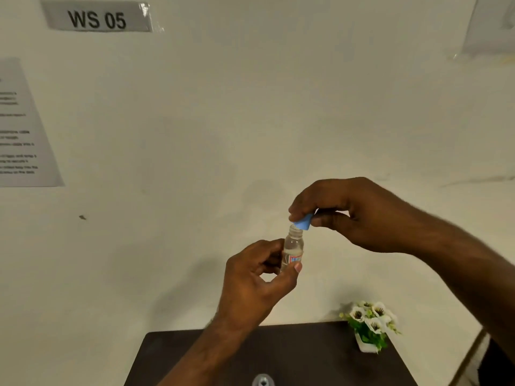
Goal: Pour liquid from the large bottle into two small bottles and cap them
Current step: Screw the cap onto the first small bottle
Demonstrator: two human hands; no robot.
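Left hand (259,277): thumb and fingers curled round small clear bottle (293,250), upright, frame centre. Right hand (342,213): pinching blue cap (303,223), tilted, at bottle's 1 o'clock. Risk: tilted cap cross-threads; bottle slips, spills.

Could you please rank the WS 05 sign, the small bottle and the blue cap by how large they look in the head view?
1. WS 05 sign
2. Small bottle
3. Blue cap
The sign hangs farther away, so true sizes are unsure.
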